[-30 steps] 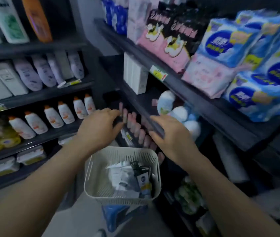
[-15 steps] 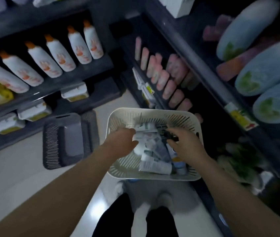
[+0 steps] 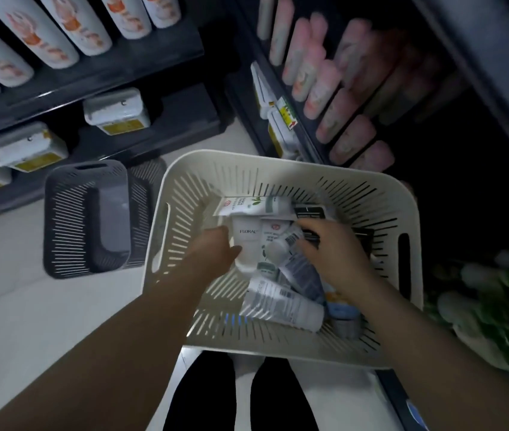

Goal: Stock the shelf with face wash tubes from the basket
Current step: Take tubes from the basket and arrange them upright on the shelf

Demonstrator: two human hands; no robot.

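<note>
A cream slotted basket (image 3: 278,163) sits below me and holds several face wash tubes, white, grey and black. Both hands reach into it. My left hand (image 3: 212,253) curls against a white tube marked FLORAL (image 3: 247,244), thumb on its side. My right hand (image 3: 324,253) bends its fingers over a dark tube (image 3: 312,239) beside a barcoded white tube (image 3: 289,241). Another white tube (image 3: 281,303) lies toward the basket's near side. The dark shelf (image 3: 307,135) at upper right carries rows of pink tubes (image 3: 324,85).
An upturned grey slotted basket (image 3: 85,219) lies on the pale floor to the left. Left-hand shelves hold white bottles with orange prints (image 3: 47,35) and white packs (image 3: 116,112). Green and white goods (image 3: 496,290) fill the low right shelf. My dark trouser legs (image 3: 203,396) show below.
Both hands dropped from the shelf edge into the basket. Since half a second ago, the view has closed in on the basket and the fingers have settled among the tubes.
</note>
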